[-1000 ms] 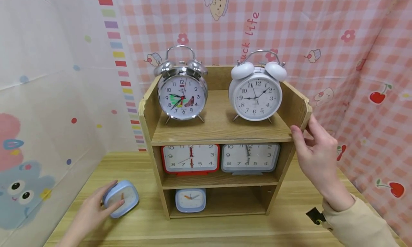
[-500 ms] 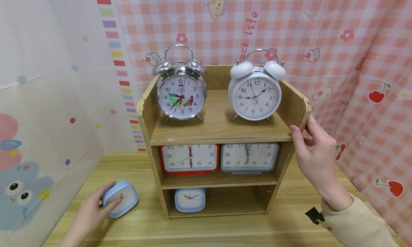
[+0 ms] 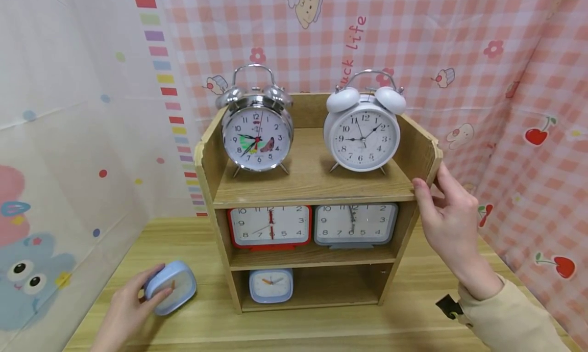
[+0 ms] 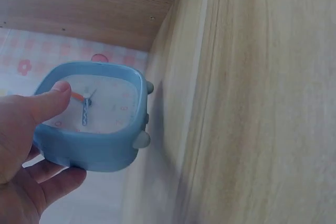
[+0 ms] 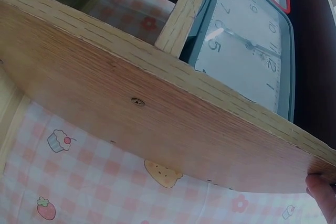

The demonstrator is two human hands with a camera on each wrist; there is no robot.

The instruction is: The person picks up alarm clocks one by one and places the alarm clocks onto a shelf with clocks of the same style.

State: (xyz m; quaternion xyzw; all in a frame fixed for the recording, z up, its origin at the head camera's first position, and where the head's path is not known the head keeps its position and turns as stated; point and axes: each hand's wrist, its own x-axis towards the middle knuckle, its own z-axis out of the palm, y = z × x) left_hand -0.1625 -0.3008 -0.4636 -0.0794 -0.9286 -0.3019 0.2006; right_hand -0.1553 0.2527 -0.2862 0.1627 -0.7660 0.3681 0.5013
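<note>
At the left, my left hand [image 3: 130, 303] holds a small light-blue alarm clock [image 3: 181, 285], thumb across its face and fingers behind. In the left wrist view the clock [image 4: 100, 148] is close to the wooden tabletop, its small grey feet toward it. My right hand [image 3: 452, 217] grips the right side panel of the wooden shelf [image 3: 317, 191], thumb at its front edge. Only a fingertip of it shows in the right wrist view. A matching blue clock [image 3: 271, 293] stands at the left of the shelf's bottom level.
The top level bears a silver twin-bell clock [image 3: 258, 155] and a white twin-bell clock [image 3: 363, 160]. On the middle level a red-framed clock [image 3: 289, 227] and a grey-framed clock [image 3: 372, 227] stand side by side. Patterned cloth [image 3: 413, 41] hangs behind and at both sides.
The blue clock in my left hand has tipped slightly and sits a little lower in view. My right hand keeps its grip on the shelf.
</note>
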